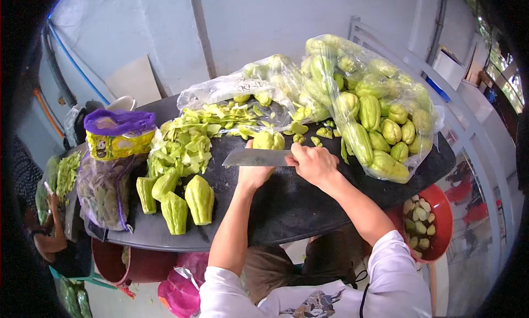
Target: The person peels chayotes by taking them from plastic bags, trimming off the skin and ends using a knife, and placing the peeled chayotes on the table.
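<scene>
Though partly behind the knife (250, 157), left hand (257, 176) apparently around a green chayote (269, 140), right hand (315, 162) tight on the knife.

Two bare hands (315, 162) at table, one knife (259, 157). One chayote (269, 140) at left hand (256, 174), four loose chayotes (199, 199) at table's left front. Two clear plastic bags (380, 92); chayotes inside overlap, too many to count. One purple-topped mesh bag (103, 191), one pink bag (184, 287). One black table (308, 213). Two reddish tubs (445, 221), one each side; pieces inside right one overlap, uncountable. One co-worker (52, 243).
</scene>
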A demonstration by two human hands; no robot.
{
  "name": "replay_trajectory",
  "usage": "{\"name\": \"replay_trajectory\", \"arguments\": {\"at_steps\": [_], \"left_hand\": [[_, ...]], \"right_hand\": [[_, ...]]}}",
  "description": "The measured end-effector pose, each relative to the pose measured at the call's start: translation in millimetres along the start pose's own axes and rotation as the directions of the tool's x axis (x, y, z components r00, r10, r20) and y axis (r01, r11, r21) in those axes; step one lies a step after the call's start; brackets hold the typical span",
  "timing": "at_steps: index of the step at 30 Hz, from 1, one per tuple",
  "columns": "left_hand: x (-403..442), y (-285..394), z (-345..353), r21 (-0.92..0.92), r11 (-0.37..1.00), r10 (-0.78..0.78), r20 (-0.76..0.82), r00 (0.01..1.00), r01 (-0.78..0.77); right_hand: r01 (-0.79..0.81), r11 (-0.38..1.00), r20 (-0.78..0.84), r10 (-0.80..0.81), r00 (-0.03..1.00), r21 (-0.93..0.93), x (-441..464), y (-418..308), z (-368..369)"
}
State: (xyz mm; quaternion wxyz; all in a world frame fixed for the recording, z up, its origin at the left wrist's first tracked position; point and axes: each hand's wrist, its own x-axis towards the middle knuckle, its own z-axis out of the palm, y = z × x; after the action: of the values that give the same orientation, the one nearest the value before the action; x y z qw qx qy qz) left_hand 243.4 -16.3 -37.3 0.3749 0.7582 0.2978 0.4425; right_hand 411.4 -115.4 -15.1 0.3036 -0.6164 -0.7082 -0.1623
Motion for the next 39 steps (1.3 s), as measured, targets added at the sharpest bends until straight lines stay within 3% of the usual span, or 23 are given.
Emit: {"name": "replay_trajectory", "arguments": {"at_steps": [2, 6, 8, 9, 11, 13, 15, 18, 19, 21, 22, 23, 24, 25, 26, 28, 30, 31, 33, 35, 37, 39], "left_hand": [[1, -6, -4, -0.175, 0.98, -0.094, -0.012, 0.995, 0.091], [1, -1, -11, -0.264, 0.961, -0.079, 0.001, 0.997, 0.076], [-1, 6, -12, -0.315, 0.941, -0.141, -0.047, 0.989, 0.12], [0, 11, -16, -0.323, 0.938, -0.143, -0.042, 0.989, 0.122], [0, 20, -22, -0.273, 0.938, -0.199, 0.077, 0.977, 0.213], [3, 18, -18, -0.297, 0.943, -0.161, -0.003, 0.987, 0.153], [1, 20, -19, -0.381, 0.907, -0.17, 0.056, 0.984, 0.178], [-2, 27, -18, -0.317, 0.938, -0.124, 0.068, 0.99, 0.14], [-9, 28, -16, -0.314, 0.937, -0.133, 0.087, 0.987, 0.154], [-4, 31, -20, -0.462, 0.87, -0.132, 0.116, 0.984, 0.171], [-2, 27, -22, -0.498, 0.856, -0.107, 0.096, 0.99, 0.141], [-1, 22, -17, -0.546, 0.83, -0.091, 0.069, 0.993, 0.114], [-1, 22, -17, -0.55, 0.814, -0.168, 0.086, 0.982, 0.187], [-1, 26, -27, -0.498, 0.786, -0.285, 0.234, 0.93, 0.366], [-3, 24, -29, -0.509, 0.765, -0.295, 0.268, 0.917, 0.394], [-4, 17, -33, -0.518, 0.754, -0.294, 0.286, 0.912, 0.405], [0, 8, -35, -0.841, 0.358, -0.063, 0.413, 0.909, 0.407], [-1, 7, -30, -0.84, 0.398, -0.213, 0.307, 0.928, 0.369], [1, -8, -17, -0.847, 0.361, -0.372, 0.252, 0.893, 0.389], [0, -14, -12, -0.845, 0.369, -0.342, 0.264, 0.902, 0.387], [0, -13, -19, -0.916, 0.179, -0.22, 0.319, 0.922, 0.36], [-4, -15, -16, -0.894, 0.224, -0.307, 0.313, 0.899, 0.388]], "right_hand": [[0.024, 1.0, 0.02, -0.024, 1.0, -0.008, 8, -5, -4], [0.06, 0.998, 0.083, -0.057, 0.995, -0.029, 24, -14, -13], [0.06, 0.997, 0.069, -0.057, 0.996, -0.04, 27, -15, -11], [0.063, 0.997, 0.054, -0.06, 0.997, -0.044, 28, -15, -11], [-0.09, 0.994, 0.093, 0.095, 0.991, -0.06, 33, -1, -7], [-0.091, 0.994, 0.107, 0.097, 0.99, -0.062, 33, 5, -7], [-0.11, 0.991, 0.132, 0.119, 0.984, -0.072, 26, 5, -7], [-0.083, 0.995, 0.089, 0.088, 0.992, -0.059, 20, 15, -12], [-0.163, 0.983, 0.147, 0.175, 0.974, -0.088, 18, 33, -6], [-0.218, 0.957, 0.127, 0.245, 0.961, -0.192, 3, 62, -2], [-0.364, 0.918, 0.24, 0.392, 0.888, -0.154, 3, 55, -6], [-0.362, 0.917, 0.272, 0.396, 0.877, -0.167, 0, 48, -11], [-0.387, 0.91, 0.262, 0.414, 0.872, -0.15, 3, 51, -12], [-0.429, 0.895, 0.267, 0.446, 0.854, -0.123, -5, 48, -8], [-0.484, 0.869, 0.26, 0.493, 0.83, -0.105, -3, 47, -10], [-0.474, 0.878, 0.243, 0.473, 0.847, -0.057, -5, 59, 1], [-0.487, 0.873, 0.241, 0.469, 0.85, 0.02, -5, 61, 3], [-0.492, 0.871, 0.246, 0.472, 0.847, 0.024, -7, 57, 4], [-0.478, 0.877, 0.191, 0.461, 0.866, 0.053, -1, 52, 3], [-0.481, 0.875, 0.176, 0.465, 0.868, 0.061, 5, 40, -3], [-0.383, 0.909, 0.154, 0.36, 0.92, 0.165, 9, 23, -15], [-0.286, 0.951, 0.132, 0.27, 0.954, 0.12, 13, 5, -24]]}}
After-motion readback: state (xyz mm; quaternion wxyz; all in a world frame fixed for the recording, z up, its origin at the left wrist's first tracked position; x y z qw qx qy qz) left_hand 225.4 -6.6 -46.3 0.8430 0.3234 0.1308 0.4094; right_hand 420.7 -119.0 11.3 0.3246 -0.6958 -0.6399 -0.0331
